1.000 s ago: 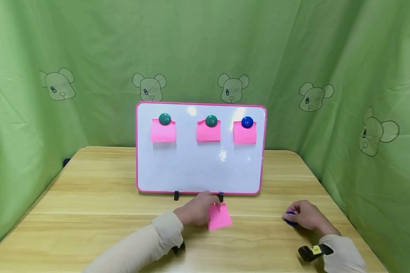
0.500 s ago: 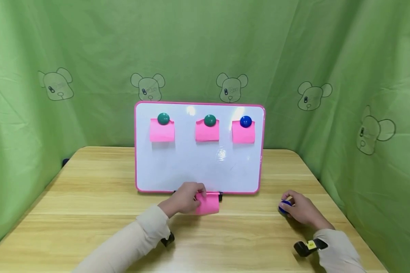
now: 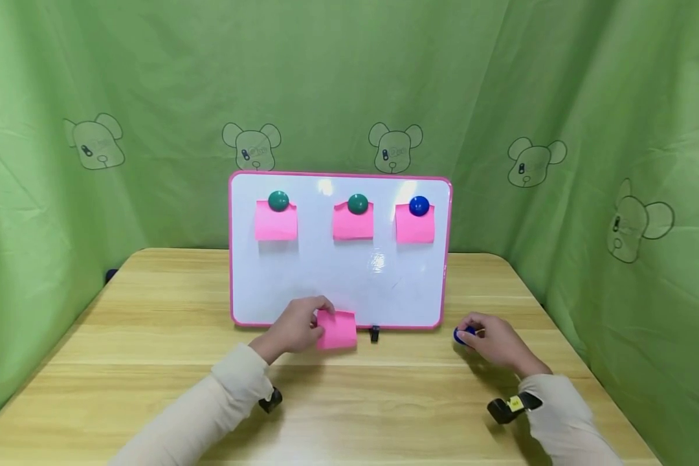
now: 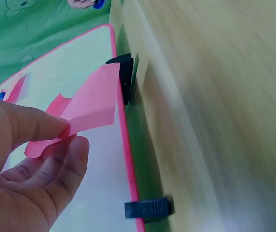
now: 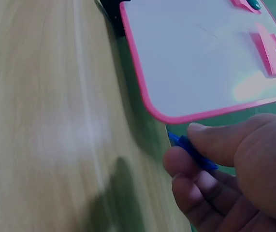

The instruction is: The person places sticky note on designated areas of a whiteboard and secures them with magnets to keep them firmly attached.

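My left hand (image 3: 294, 327) pinches a pink sticky note (image 3: 338, 330) by its left side, in front of the whiteboard's lower edge. In the left wrist view the note (image 4: 92, 99) is bent, with thumb and fingers at its near end. Between thumb and fingers my right hand (image 3: 498, 340) holds a round blue magnet (image 3: 465, 334), just off the board's lower right corner. The pink-framed whiteboard (image 3: 338, 278) stands upright. Along its top hang three pink notes, two under green magnets (image 3: 278, 201) (image 3: 358, 204) and the right one under a blue magnet (image 3: 419, 206).
Black feet (image 3: 375, 334) support the board on the wooden table (image 3: 373, 414). Behind and at both sides hangs a green curtain (image 3: 326, 71) with bear-head drawings. Each wrist wears a black camera (image 3: 503, 409).
The left hand has carried the pink sticky note leftward and up, from over the table to the board's lower edge. My right hand has moved left and forward with the blue magnet.
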A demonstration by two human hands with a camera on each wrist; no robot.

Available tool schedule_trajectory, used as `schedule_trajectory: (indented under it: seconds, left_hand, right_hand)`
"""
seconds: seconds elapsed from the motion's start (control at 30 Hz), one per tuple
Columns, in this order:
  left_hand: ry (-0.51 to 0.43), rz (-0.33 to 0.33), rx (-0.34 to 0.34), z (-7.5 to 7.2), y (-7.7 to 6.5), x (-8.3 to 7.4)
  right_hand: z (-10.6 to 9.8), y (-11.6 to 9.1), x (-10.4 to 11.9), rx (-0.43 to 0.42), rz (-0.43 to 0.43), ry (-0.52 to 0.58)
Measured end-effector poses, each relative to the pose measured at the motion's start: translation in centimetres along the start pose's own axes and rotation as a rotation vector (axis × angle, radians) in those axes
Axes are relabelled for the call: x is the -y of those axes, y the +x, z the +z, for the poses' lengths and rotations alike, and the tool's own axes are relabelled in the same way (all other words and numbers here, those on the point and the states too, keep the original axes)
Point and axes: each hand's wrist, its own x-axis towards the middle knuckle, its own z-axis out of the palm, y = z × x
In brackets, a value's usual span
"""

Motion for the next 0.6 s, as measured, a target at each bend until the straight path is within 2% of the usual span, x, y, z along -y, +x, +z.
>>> schedule_trajectory:
  seconds: [0.17,0.3,0.43,0.6]
  left_hand:
    - [-0.049,-0.039,-0.031,-0.9,-0.3,0.4]
    - [-0.094,-0.084,-0.054,-1.7,-0.6,0.6]
    - [-0.098,-0.109,-0.108,-2.4,-0.9,1.1]
    - [-0.099,-0.131,-0.173,-3.5,-1.1,2.0]
  right_hand:
    - [0.2,0.9,0.7,0.007,-0.025,-0.022]
    - [0.4,1.4,1.1,0.037,-0.031,0.018]
    - [0.6,1.7,1.3,0.039,-0.048,0.04]
    - [0.9,2.1,1.6,0.01,-0.098,0.01]
